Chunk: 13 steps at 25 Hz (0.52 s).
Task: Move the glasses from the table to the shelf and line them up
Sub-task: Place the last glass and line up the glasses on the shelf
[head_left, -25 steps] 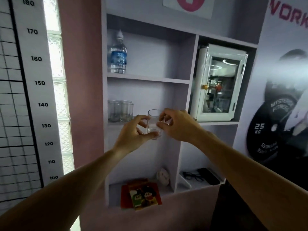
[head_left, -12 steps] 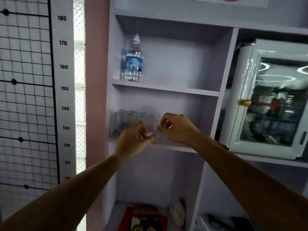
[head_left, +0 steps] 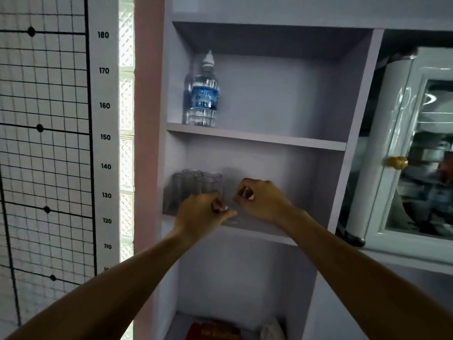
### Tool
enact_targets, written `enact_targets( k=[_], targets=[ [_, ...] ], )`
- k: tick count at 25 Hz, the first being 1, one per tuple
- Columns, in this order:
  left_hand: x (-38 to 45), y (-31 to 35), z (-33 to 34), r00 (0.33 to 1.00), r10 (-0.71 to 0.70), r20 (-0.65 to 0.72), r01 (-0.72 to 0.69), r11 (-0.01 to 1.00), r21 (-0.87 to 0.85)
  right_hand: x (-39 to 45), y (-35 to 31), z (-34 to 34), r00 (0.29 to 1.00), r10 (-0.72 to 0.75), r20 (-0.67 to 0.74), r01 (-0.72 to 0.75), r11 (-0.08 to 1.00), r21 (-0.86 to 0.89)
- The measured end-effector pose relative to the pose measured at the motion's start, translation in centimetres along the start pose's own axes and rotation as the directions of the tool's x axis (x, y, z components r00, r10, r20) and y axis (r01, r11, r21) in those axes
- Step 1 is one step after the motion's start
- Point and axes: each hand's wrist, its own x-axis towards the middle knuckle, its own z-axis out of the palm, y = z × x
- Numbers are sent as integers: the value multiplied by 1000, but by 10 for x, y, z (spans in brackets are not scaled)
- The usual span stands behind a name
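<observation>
A clear glass (head_left: 231, 204) stands between my two hands at the front of the middle shelf (head_left: 259, 233). My left hand (head_left: 201, 214) pinches its lower part from the left. My right hand (head_left: 262, 200) pinches its rim from the right. The glass is blurred and mostly hidden by my fingers, and its base seems to be on the shelf board. Several clear glasses (head_left: 193, 190) stand bunched together at the left end of the same shelf, just left of the held one.
A water bottle (head_left: 202, 94) stands on the shelf above. A white cabinet with a glass door and gold knob (head_left: 397, 161) fills the right compartment. A height chart (head_left: 104, 137) hangs on the left wall. A red box (head_left: 213, 332) lies on the bottom shelf.
Both hands carried the glass forward and down into the middle shelf compartment. The camera came closer to the shelf, so the lower shelves dropped out of view.
</observation>
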Motion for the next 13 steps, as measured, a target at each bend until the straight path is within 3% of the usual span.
enact_targets(
  k=[5, 10, 13],
  targets=[
    [4, -2, 8, 996, 86, -11, -86, 996, -1, 14, 8, 12, 999, 9, -44, -6, 998, 62],
    [2, -1, 21, 966, 248, -68, -235, 958, 163, 18, 12, 19, 996, -1, -84, 10, 994, 108],
    [6, 2, 26, 960, 273, -55, -258, 947, 193, 27, 10, 21, 994, -25, -102, 37, 992, 117]
  ],
)
